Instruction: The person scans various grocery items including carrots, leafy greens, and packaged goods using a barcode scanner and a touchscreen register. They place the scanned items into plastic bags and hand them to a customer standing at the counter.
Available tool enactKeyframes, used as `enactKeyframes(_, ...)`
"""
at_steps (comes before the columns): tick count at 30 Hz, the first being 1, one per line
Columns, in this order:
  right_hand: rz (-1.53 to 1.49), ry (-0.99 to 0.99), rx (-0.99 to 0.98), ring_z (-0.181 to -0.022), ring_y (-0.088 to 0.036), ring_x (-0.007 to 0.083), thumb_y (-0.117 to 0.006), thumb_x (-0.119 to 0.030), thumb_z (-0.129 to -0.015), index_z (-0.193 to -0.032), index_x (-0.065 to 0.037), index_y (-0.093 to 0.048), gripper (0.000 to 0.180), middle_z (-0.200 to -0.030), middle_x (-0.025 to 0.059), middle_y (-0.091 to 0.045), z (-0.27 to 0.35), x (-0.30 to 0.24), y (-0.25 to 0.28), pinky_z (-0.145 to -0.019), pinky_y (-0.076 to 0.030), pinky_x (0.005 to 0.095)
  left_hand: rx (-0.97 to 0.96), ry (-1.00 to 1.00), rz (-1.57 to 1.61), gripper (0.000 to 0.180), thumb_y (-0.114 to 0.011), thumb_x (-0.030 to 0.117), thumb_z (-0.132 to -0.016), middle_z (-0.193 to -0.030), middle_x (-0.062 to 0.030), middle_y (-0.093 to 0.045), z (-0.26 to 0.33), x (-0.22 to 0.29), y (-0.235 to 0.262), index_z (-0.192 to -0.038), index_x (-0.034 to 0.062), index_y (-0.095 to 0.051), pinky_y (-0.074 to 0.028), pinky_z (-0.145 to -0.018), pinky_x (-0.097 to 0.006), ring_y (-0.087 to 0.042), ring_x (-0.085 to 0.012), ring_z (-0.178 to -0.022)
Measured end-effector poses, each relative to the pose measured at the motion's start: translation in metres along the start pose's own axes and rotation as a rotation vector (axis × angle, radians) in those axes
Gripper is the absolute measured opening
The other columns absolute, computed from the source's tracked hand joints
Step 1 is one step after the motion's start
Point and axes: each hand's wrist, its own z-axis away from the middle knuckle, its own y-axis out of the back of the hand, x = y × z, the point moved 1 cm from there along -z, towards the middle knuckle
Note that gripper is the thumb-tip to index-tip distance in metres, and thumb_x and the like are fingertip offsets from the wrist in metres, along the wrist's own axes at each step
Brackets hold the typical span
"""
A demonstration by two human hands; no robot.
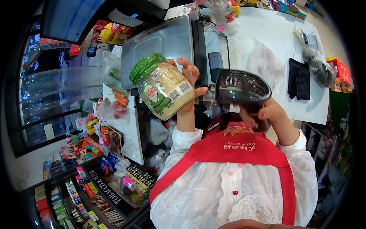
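Two hands we see, each closed on one thing. The left hand (pixel 189 74) is clamped on a jar (pixel 163 91); its fingers are curved behind and around the right side, with the thumb standing apart. This jar is tilted, in front of the person and to the left; it has a green, rope-like top, and on its label we find a bearded figure in green. What fills the jar looks pale, but we cannot tell how much is label. The right hand (pixel 273 110) is wrapped around a black scanner (pixel 244 89), just beside the jar, with its glossy face upward. Below both, we notice a red apron (pixel 244 149). Beyond the jar lies a metal tray (pixel 177 45). To its left, one thin plastic bag (pixel 112 70) contains something green, and near it are orange sticks (pixel 120 98). On the white counter (pixel 263 32), we see a clear bag (pixel 319 70) with dark contents. Farther, a transparent stand (pixel 219 15) carries colourful pieces.
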Motion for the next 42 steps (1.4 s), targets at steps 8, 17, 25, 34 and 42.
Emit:
enactKeyframes(8,-0.072,-0.028,-0.006,-0.055,-0.050,0.0120,-0.062,-0.019,-0.080,-0.110,0.002,-0.050,0.039,-0.067,0.0086,-0.054,0.009,-0.007,-0.023,-0.053,-0.041,0.0255,0.040,-0.042,0.061,0.051,-0.049,0.040,-0.089,-0.138,-0.0088,-0.026,0.010,0.004,0.004,-0.133,0.0146,-0.041,-0.008,-0.092,-0.082,-0.013,-0.0331,-0.136)
enactKeyframes(17,-0.084,0.026,0.176,-0.039,-0.040,0.0154,-0.073,-0.033,-0.076,-0.106,0.006,-0.043,0.057,-0.054,0.0064,-0.043,-0.016,0.012,-0.035,-0.037,-0.033,0.0285,0.003,-0.089,-0.054,0.097,-0.078,0.049,-0.062,-0.147,-0.0131,-0.022,0.031,0.024,-0.004,-0.140,0.0140,-0.031,-0.016,-0.092,-0.079,-0.012,-0.0412,-0.136)
enactKeyframes(25,0.209,0.151,0.288,-0.045,-0.040,0.0118,-0.066,-0.042,-0.082,-0.114,0.004,-0.037,0.063,-0.062,0.0033,-0.041,-0.049,0.007,0.002,-0.043,-0.035,0.0261,-0.044,-0.465,-0.588,0.104,-0.076,0.054,-0.062,-0.143,-0.0180,-0.027,0.106,0.101,-0.065,-0.141,0.0109,-0.024,-0.034,-0.090,-0.071,-0.030,-0.0434,-0.128)
enactKeyframes(34,0.322,0.175,0.395,-0.055,-0.038,0.0087,-0.051,-0.035,-0.092,-0.121,0.000,-0.039,0.048,-0.070,0.0011,-0.038,-0.084,0.016,0.046,-0.050,-0.035,0.0225,0.657,-1.192,-1.173,0.086,-0.077,0.047,-0.067,-0.133,-0.0079,-0.043,0.311,0.241,-0.139,-0.134,0.0161,-0.034,-0.038,-0.094,-0.064,-0.041,-0.0342,-0.123)
enactKeyframes(42,0.277,0.221,0.744,-0.061,-0.038,0.0090,-0.048,-0.031,-0.095,-0.117,0.002,-0.045,0.040,-0.073,0.0010,-0.039,-0.120,0.032,0.056,-0.054,-0.034,0.0220,0.744,-1.288,-1.374,0.071,-0.076,0.031,-0.074,-0.127,-0.0059,-0.048,0.340,0.363,-0.170,-0.130,0.0091,-0.039,-0.040,-0.100,-0.042,-0.046,-0.0229,-0.120)
